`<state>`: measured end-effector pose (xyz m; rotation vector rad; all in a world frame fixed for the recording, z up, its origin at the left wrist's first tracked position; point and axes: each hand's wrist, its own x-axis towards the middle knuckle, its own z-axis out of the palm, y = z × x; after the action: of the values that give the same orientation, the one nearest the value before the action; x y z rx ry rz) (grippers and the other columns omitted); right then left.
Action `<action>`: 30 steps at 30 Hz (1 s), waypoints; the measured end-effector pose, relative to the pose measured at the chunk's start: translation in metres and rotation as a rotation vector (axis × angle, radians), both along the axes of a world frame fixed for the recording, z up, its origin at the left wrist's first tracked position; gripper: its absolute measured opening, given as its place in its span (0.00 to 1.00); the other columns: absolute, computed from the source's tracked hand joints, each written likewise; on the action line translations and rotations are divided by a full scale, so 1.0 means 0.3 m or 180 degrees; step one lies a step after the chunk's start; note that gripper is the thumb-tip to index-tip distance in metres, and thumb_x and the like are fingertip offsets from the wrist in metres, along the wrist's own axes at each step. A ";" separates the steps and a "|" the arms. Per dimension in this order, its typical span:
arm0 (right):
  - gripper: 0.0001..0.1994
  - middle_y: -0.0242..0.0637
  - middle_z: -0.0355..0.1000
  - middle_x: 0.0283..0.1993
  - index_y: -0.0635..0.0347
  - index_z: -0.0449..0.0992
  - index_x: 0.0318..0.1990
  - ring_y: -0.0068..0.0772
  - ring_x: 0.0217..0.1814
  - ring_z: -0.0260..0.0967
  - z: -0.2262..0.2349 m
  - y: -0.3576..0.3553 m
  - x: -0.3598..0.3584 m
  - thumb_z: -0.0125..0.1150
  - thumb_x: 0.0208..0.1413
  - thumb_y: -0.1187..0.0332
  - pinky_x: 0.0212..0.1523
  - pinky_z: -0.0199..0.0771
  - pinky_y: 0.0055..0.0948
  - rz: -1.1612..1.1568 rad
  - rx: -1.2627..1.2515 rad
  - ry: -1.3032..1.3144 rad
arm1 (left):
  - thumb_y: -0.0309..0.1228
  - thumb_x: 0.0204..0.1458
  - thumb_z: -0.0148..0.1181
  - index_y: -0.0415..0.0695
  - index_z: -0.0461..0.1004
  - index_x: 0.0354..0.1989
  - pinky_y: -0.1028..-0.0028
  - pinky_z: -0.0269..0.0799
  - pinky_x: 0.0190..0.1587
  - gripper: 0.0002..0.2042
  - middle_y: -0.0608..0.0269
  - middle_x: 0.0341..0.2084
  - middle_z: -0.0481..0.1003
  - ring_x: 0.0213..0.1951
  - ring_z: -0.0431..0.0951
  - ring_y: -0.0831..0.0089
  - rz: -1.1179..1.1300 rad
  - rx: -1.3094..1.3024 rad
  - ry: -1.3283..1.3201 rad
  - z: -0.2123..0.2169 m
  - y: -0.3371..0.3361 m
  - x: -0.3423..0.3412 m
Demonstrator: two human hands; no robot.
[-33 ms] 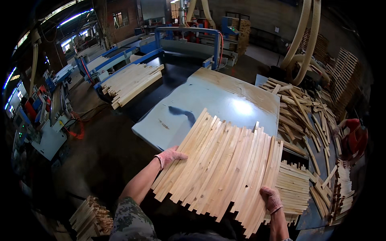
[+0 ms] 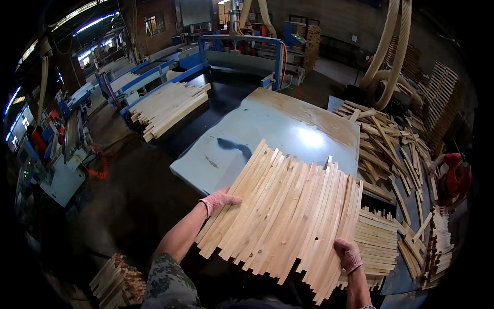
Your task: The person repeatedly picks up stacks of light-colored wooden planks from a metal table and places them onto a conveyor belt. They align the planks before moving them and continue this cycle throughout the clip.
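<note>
Head view: both hands (image 2: pixel 220 199) (image 2: pixel 348 254) apparently grip wooden slats (image 2: pixel 283 216).

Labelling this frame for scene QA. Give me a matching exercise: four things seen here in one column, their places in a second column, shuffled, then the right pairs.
Things:
1. left hand
2. right hand
3. blue-grey table
4. loose scrap sticks

Places:
A. heaped right of the table
B. on the left edge of the fan of wooden slats
C. under the far end of the slats
D. at the near right corner of the slats

Pairs: 1-B, 2-D, 3-C, 4-A
</note>
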<state>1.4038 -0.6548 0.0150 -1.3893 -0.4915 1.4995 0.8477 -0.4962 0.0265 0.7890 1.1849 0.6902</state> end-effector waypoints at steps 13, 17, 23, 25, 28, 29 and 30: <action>0.09 0.36 0.82 0.36 0.62 0.85 0.35 0.35 0.39 0.78 -0.055 0.518 -0.493 0.72 0.52 0.66 0.48 0.80 0.37 -0.0391 -0.0033 -0.0275 | 0.70 0.49 0.68 0.50 0.65 0.78 0.55 0.67 0.73 0.52 0.45 0.65 0.77 0.68 0.74 0.46 -0.1235 0.0773 0.3554 0.048 0.635 -0.343; 0.09 0.37 0.82 0.37 0.63 0.85 0.37 0.35 0.38 0.79 -0.105 0.717 -0.700 0.73 0.53 0.67 0.47 0.81 0.38 -0.0333 0.0025 -0.0241 | 0.71 0.47 0.70 0.53 0.58 0.82 0.56 0.65 0.74 0.56 0.44 0.73 0.68 0.73 0.70 0.50 -0.1029 0.0689 0.3451 0.046 0.829 -0.519; 0.12 0.38 0.82 0.40 0.67 0.82 0.45 0.35 0.40 0.81 -0.148 1.052 -1.050 0.72 0.58 0.69 0.46 0.83 0.34 -0.0333 0.0122 0.0009 | 0.70 0.52 0.64 0.51 0.56 0.83 0.51 0.65 0.72 0.54 0.39 0.73 0.67 0.72 0.69 0.45 -0.0700 0.0793 0.4220 0.090 1.018 -0.759; 0.11 0.38 0.82 0.40 0.67 0.82 0.45 0.35 0.41 0.81 -0.130 1.151 -1.150 0.72 0.59 0.70 0.46 0.83 0.34 -0.0336 0.0154 0.0041 | 0.70 0.53 0.62 0.51 0.55 0.83 0.49 0.60 0.75 0.53 0.37 0.76 0.62 0.75 0.64 0.42 -0.0703 0.0791 0.4237 0.133 1.077 -0.834; 0.13 0.38 0.83 0.41 0.67 0.82 0.48 0.34 0.42 0.81 -0.127 1.267 -1.321 0.71 0.59 0.69 0.48 0.83 0.33 -0.0039 0.0162 0.0026 | 0.70 0.55 0.60 0.51 0.54 0.84 0.49 0.50 0.79 0.53 0.35 0.80 0.53 0.79 0.56 0.40 -0.0496 0.1036 0.4439 0.086 1.122 -0.991; 0.14 0.38 0.83 0.42 0.67 0.82 0.49 0.34 0.42 0.81 -0.126 1.320 -1.378 0.71 0.59 0.69 0.49 0.83 0.33 0.0033 0.0150 0.0012 | 0.70 0.55 0.60 0.51 0.54 0.84 0.49 0.47 0.80 0.53 0.35 0.81 0.50 0.80 0.52 0.40 -0.0388 0.1195 0.4548 0.059 1.163 -1.052; 0.14 0.38 0.83 0.42 0.67 0.82 0.49 0.34 0.43 0.81 -0.129 1.367 -1.452 0.72 0.59 0.69 0.49 0.83 0.33 0.0065 0.0180 -0.0022 | 0.71 0.57 0.58 0.48 0.53 0.84 0.51 0.35 0.83 0.53 0.35 0.83 0.45 0.83 0.44 0.42 -0.0422 0.1286 0.4629 0.034 1.196 -1.130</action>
<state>0.9682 -0.2448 -0.0239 -1.3496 -0.5498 1.4866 0.5088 -0.1373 0.0368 1.8279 2.2661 0.1375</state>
